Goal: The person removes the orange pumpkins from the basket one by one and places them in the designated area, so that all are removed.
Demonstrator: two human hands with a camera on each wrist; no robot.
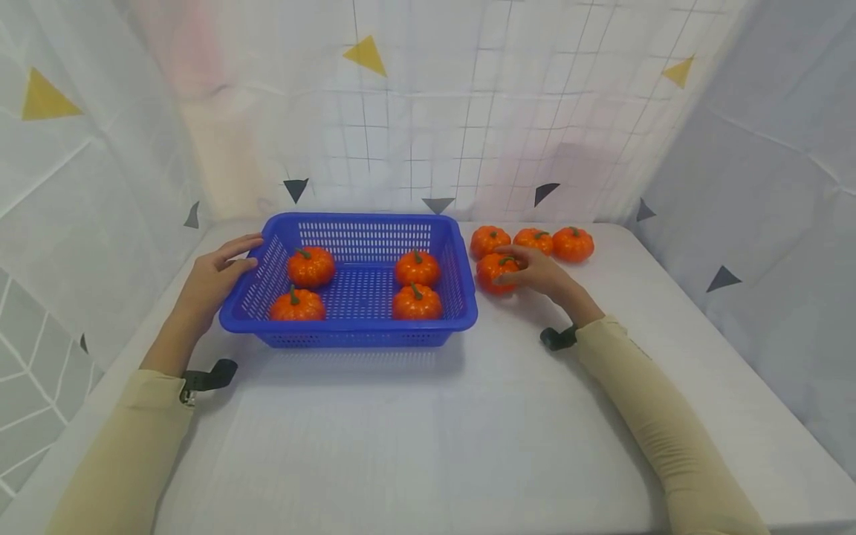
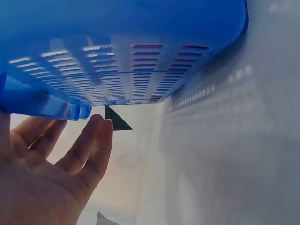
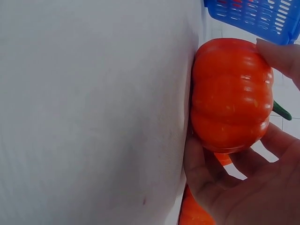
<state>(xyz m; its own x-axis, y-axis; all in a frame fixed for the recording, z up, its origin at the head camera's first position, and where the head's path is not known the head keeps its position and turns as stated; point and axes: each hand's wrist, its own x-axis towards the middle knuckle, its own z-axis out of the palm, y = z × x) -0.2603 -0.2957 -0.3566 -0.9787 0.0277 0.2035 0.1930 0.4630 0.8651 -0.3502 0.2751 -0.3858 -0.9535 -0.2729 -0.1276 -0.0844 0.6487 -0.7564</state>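
Note:
My right hand (image 1: 537, 272) grips a small orange pumpkin (image 1: 496, 273) with a green stem, thumb on one side and fingers curled round the other. In the right wrist view the pumpkin (image 3: 232, 96) rests on the white table surface. A blue perforated plastic basket (image 1: 348, 325) stands to its left. Inside the basket are two pumpkins on the left, one being a pumpkin (image 1: 311, 267) farther back, and two on the right, including a pumpkin (image 1: 417, 302) nearer the front. Against the basket's left rim my left hand (image 1: 212, 279) rests with fairly straight fingers.
Behind the gripped pumpkin, three more sit in a row: a left pumpkin (image 1: 490, 241), a middle pumpkin (image 1: 533, 239) and a right pumpkin (image 1: 573, 244). White patterned curtains (image 1: 414, 111) enclose the back and sides of the white-covered table (image 1: 401, 446).

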